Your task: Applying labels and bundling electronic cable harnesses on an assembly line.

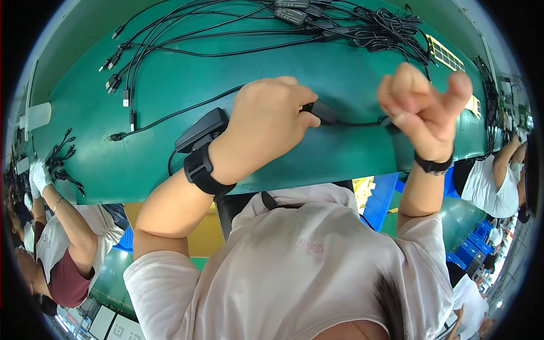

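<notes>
My left hand (263, 116) is closed, its thumb and fingers pinching one end of a small black rectangular cable box (323, 111) above the green table. From that box a black cable (361, 124) runs right, passing behind my other hand. My right hand (422, 107) is raised, its fingers bent but spread apart and slightly blurred; I see nothing in it. Beside my left wrist lies a black wedge-shaped device (202, 130) with a cord. Another length of black cable (181, 112) ends in a plug on the table, left of my left hand.
Several black cables (226, 54) with plugs and boxes lie along the far side of the green table (90, 141), coiled at right (391, 31). A yellow-edged label sheet (447, 54) is at far right. Gloved co-worker's hands (39, 175) are left, near short cables (65, 156).
</notes>
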A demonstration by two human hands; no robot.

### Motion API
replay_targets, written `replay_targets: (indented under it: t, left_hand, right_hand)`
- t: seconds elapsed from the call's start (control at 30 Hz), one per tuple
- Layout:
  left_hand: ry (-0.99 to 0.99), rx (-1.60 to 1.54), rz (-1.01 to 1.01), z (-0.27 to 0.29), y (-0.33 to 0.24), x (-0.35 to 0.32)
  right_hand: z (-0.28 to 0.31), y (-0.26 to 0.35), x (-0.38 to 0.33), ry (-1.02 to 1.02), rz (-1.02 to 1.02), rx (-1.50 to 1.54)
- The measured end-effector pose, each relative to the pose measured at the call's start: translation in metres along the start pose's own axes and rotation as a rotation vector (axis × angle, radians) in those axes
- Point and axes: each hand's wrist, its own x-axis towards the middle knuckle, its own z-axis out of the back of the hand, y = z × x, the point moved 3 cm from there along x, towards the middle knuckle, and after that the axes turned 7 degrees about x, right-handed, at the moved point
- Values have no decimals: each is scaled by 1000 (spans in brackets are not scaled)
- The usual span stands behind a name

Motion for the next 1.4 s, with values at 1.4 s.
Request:
replay_targets:
  t: [1.4]
  left_hand:
    - [-191,67,-177,2,-19,0]
  right_hand:
    - [-41,-6,-34,-942,-599,212]
